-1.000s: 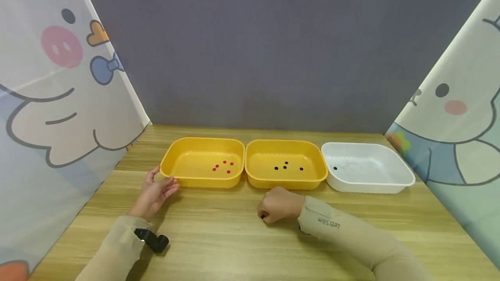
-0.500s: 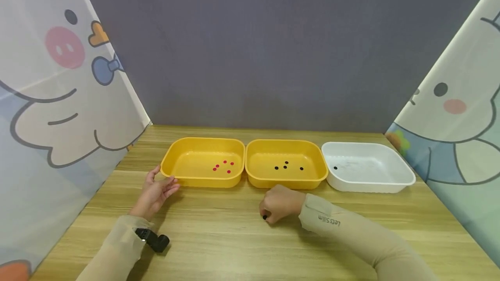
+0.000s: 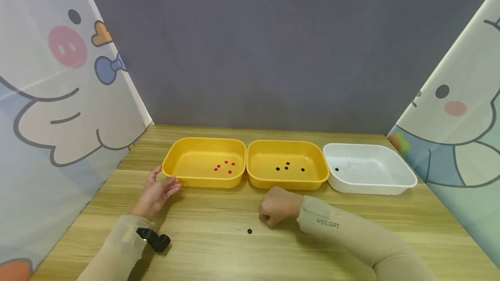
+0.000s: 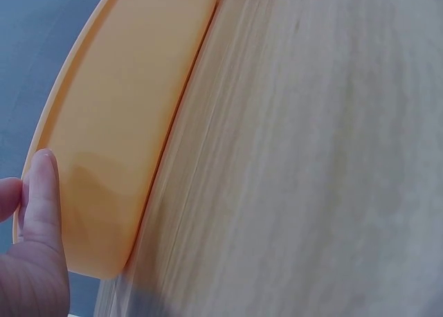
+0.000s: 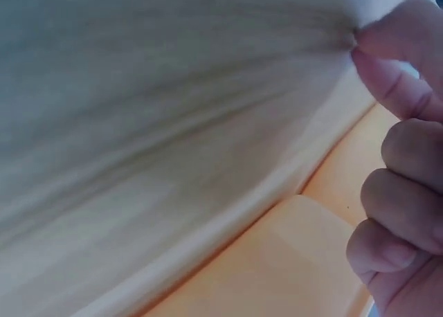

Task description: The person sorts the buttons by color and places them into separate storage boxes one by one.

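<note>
My left hand (image 3: 155,193) holds the near left corner of the left yellow tray (image 3: 208,182), thumb at the side rim and fingers at the front wall. In the left wrist view a finger (image 4: 43,199) lies along the tray's outer wall. My right hand (image 3: 279,206) is just in front of the middle yellow tray (image 3: 287,184), its fingers curled. In the right wrist view its thumb and index fingertip meet, with nothing visible between them. A small black disc (image 3: 249,231) shows over the tabletop, left of and nearer than the right hand.
Several small red discs (image 3: 226,162) lie in the left tray, and several black ones (image 3: 286,168) in the middle tray. A white tray (image 3: 375,188) at the right holds one black disc (image 3: 337,169). Behind the wooden table (image 3: 203,250) rises a grey partition (image 3: 250,47).
The black disc at the right fingertips has left them and is now farther left and nearer over the tabletop. My left hand keeps its place at the tray corner.
</note>
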`<action>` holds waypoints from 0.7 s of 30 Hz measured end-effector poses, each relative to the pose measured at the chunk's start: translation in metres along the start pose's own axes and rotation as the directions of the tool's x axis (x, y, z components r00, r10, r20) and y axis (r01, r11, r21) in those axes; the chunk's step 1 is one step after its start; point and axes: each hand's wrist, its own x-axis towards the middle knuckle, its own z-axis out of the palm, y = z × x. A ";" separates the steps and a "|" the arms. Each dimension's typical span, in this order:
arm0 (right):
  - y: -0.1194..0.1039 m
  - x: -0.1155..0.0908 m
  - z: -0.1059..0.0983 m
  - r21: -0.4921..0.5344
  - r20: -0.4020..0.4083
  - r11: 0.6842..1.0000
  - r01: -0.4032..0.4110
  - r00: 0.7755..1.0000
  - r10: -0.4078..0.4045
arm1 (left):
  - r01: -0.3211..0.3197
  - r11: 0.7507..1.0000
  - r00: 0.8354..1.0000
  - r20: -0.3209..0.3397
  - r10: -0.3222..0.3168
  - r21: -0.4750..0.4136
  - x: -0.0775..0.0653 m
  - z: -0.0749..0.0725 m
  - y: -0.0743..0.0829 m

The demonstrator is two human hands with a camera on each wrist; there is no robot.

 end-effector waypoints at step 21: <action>-0.022 0.021 -0.009 0.047 -0.005 0.991 0.129 0.992 -0.129 | -0.003 1.000 1.000 -0.005 0.003 -0.008 0.001 0.001 0.000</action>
